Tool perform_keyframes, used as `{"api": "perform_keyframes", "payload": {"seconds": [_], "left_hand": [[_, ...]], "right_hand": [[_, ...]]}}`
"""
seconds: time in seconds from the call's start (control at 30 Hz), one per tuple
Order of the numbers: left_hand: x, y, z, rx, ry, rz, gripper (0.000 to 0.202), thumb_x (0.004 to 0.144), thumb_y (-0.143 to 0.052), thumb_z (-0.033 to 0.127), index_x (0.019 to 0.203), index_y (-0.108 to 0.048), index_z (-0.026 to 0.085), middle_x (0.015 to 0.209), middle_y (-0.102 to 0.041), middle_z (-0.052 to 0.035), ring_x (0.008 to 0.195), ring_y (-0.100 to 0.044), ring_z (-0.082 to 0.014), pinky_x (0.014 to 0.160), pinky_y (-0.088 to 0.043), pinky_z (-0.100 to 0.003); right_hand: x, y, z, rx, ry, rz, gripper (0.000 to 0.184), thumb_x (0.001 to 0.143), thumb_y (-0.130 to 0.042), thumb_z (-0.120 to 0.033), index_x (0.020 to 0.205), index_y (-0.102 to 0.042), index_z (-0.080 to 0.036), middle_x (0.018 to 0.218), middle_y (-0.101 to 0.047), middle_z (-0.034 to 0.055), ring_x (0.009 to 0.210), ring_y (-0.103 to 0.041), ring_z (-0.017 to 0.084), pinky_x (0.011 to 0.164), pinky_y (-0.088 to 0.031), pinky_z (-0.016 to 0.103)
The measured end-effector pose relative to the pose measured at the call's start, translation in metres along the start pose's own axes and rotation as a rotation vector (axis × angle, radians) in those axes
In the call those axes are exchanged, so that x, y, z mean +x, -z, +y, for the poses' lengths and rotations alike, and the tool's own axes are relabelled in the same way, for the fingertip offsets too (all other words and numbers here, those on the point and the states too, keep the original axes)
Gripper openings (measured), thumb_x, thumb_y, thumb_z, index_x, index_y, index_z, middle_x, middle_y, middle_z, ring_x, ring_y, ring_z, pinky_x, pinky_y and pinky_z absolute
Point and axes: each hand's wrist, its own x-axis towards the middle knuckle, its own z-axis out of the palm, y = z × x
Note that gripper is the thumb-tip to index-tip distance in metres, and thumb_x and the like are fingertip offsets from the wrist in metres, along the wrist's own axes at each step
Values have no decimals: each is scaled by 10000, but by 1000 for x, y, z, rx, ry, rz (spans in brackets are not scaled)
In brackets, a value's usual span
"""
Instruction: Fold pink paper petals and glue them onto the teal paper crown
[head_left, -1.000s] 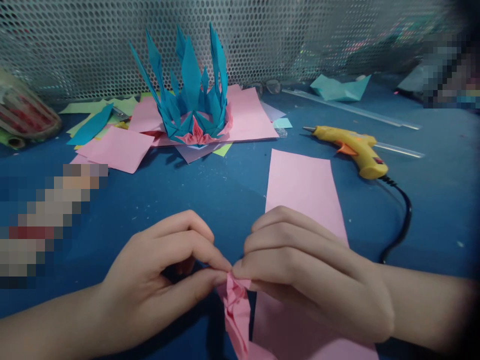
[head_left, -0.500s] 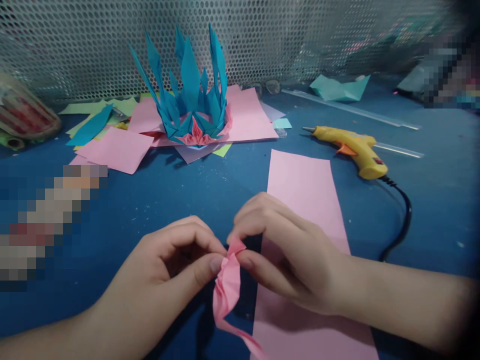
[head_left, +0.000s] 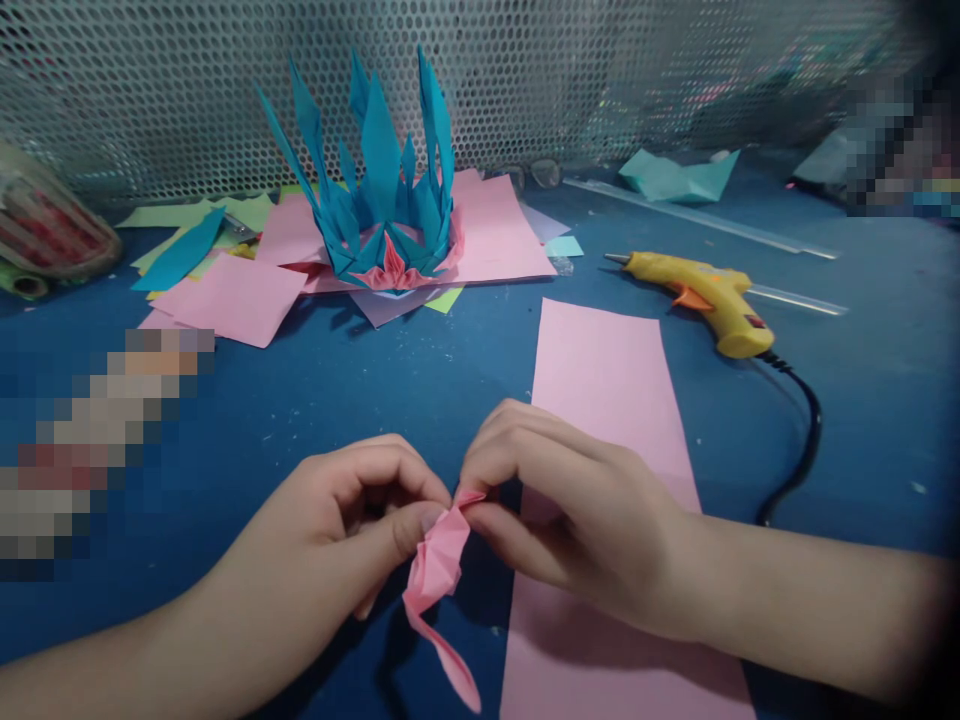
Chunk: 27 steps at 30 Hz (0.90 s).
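One left hand (head_left: 345,520) and one right hand (head_left: 585,520) present; one folded pink piece (head_left: 440,558); one blue paper crown (head_left: 381,140); one long pink sheet (head_left: 600,365); one yellow glue gun (head_left: 697,283); one teal folded paper (head_left: 679,180), upper right; clear sticks (head_left: 701,216), at least two.

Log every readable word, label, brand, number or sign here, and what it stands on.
None can be read.
Yellow glue gun: any marking is too small to read.
Container at far left: any print is too blurred to tell.
Pixelated patches: contents hidden.
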Motion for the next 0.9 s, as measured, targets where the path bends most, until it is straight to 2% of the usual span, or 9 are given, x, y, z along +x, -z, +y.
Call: {"api": "perform_keyframes", "payload": {"seconds": [0.13, 0.23, 0.3, 0.4, 0.57, 0.67, 0.73, 0.8, 0.9], "left_hand": [[2, 0, 2, -2, -46, 4, 180, 795, -757, 357, 708, -685, 217, 616, -600, 53, 497, -504, -87, 460, -424, -179], [0, 2, -1, -33, -157, 20, 60, 844, -722, 326, 842, -758, 278, 789, -740, 33, 735, -684, -123, 678, -562, -176], [-3, 2, -5, -106, -192, 11, 175, 840, -733, 353, 1014, -757, 344, 961, -783, 28, 923, -726, -158, 782, -587, -198], [-7, 2, -11, -145, -210, 22, 386, 753, -814, 270, 1110, -709, 373, 1042, -767, 35, 982, -731, -180, 821, -607, -231], [-7, -1, -10, 180, -345, 55, 225, 801, -685, 122, 949, -661, 289, 861, -733, 53, 760, -711, -129, 723, -610, -209], [-3, 1, -8, 381, -494, 120, 212, 812, -636, 122, 952, -646, 281, 912, -733, 46, 878, -715, -139, 755, -590, -194], [-2, 4, -8, 460, -545, 158, 251, 822, -628, 124, 1007, -641, 292, 975, -732, 47, 958, -712, -135, 810, -579, -188], [-1, 7, -9, 502, -563, 186, 285, 834, -622, 127, 1055, -629, 308, 1026, -723, 51, 988, -706, -121, 840, -568, -176], [0, 10, -11, 537, -583, 212, 285, 842, -605, 125, 1053, -626, 315, 1052, -715, 56, 1049, -685, -109, 902, -542, -169]], "right_hand": [[-1, 0, 0, -13, 27, 31, 68, 973, -583, -137, 921, -586, -179, 778, -630, 16, 745, -600, 126, 677, -519, 226], [-1, 5, 0, -69, 52, 35, 88, 945, -605, -97, 928, -602, -184, 779, -618, 17, 742, -598, 130, 717, -523, 248], [0, 9, -1, -134, 77, 16, 109, 917, -622, -65, 931, -614, -173, 800, -624, 30, 760, -600, 132, 739, -532, 256], [0, 13, -3, -196, 121, 8, 99, 903, -630, -62, 921, -622, -160, 814, -636, 46, 772, -608, 134, 753, -547, 259], [-2, 12, -5, -241, 161, -18, 119, 947, -602, -104, 1013, -641, -194, 976, -708, 58, 926, -654, 150, 865, -566, 277], [0, 13, -6, -228, 110, -61, 112, 990, -572, -179, 1028, -665, -230, 967, -733, 31, 883, -686, 143, 824, -576, 259], [3, 15, -6, -162, -10, -60, 98, 1010, -558, -225, 1008, -656, -210, 883, -737, 12, 782, -694, 114, 739, -569, 209], [4, 16, -4, -189, 28, -91, 180, 1030, -510, -192, 920, -653, -192, 850, -736, 19, 743, -680, 111, 691, -556, 201], [3, 15, 1, -267, 176, -112, 229, 1001, -489, -77, 856, -645, -162, 871, -734, 63, 721, -647, 133, 655, -551, 236]]}}
